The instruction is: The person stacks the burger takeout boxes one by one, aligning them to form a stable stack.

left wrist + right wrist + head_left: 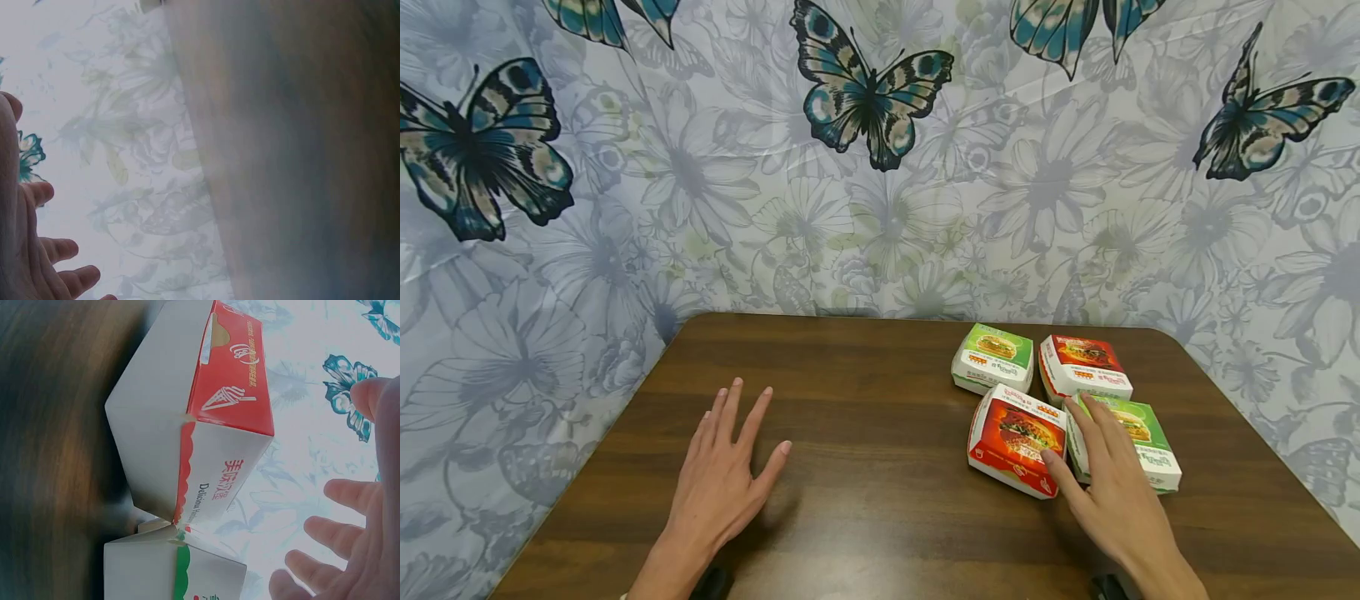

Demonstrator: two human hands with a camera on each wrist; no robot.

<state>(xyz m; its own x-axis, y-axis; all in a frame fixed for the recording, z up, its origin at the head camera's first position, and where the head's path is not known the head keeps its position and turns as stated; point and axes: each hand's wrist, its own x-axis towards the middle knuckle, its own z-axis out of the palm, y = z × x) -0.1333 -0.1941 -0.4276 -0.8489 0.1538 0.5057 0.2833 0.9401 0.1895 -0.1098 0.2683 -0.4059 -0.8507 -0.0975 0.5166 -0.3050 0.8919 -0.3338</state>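
My right hand hovers with spread, straight fingers over the front pair of burger boxes. Its thumb is by the front red burger box, which sits at an angle. The fingers partly cover the front green burger box. In the right wrist view the red box and green box appear close up, apart from the fingers. Behind them stand another green burger box and another red one. On the left, my left hand is spread above the table, holding nothing.
The boxes stand close together on the right half of a brown wooden table. A floral cloth with butterflies hangs behind the table's far edge.
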